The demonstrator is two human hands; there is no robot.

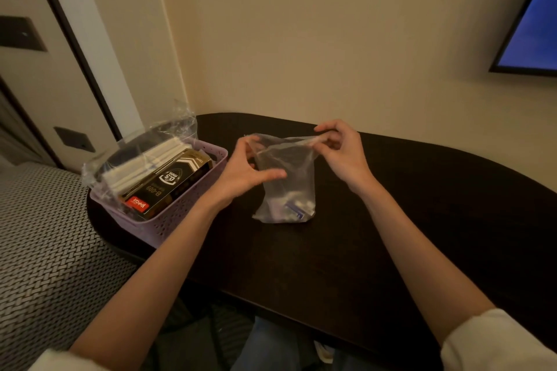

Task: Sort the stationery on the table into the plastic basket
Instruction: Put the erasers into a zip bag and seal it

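A clear plastic zip bag (286,190) stands on the dark table (422,220), with small pale items at its bottom. My left hand (247,169) holds the bag's top left edge, its thumb stretched across the front. My right hand (340,150) pinches the bag's top right corner. The lilac plastic basket (168,220) sits at the table's left end. It holds a black and gold pen box (171,184) and white items in a clear wrapper (141,166).
A cream wall runs behind the table. A screen (533,24) hangs at the upper right. A woven grey and white cushion (45,235) lies to the left of the table. My knees in jeans show under the table's front edge.
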